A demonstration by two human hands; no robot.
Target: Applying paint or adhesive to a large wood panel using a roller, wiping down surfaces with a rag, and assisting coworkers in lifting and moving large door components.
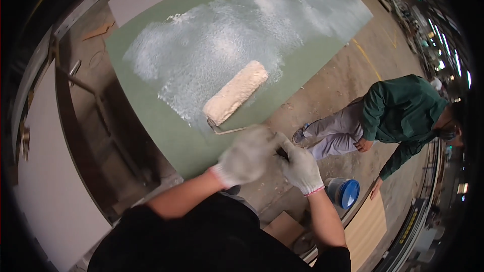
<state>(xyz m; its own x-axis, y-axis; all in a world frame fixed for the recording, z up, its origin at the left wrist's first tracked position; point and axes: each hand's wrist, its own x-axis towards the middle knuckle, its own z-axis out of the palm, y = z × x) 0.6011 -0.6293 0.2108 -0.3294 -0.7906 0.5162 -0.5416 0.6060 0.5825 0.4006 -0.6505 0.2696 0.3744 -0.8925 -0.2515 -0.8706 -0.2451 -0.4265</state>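
Note:
A paint roller (235, 93) with a fluffy cream sleeve lies on a green board (151, 116), whose surface carries white, wet-looking smears. Its thin wire frame runs from the sleeve's near end toward my gloved hands. My left hand (247, 156), in a white knit glove and blurred by motion, is closed around the frame near the grip. The right hand (302, 167), gloved alike, is closed on the dark handle, of which a short piece shows between the hands. My fingers hide the rest of the handle.
A person in a green shirt (403, 106) stands at the right, one hand on a wooden panel (370, 221). Near my right forearm stands a bucket with a blue lid (349, 194). A pale panel (48, 171) stretches along the left, and a cardboard box (283, 229) lies below.

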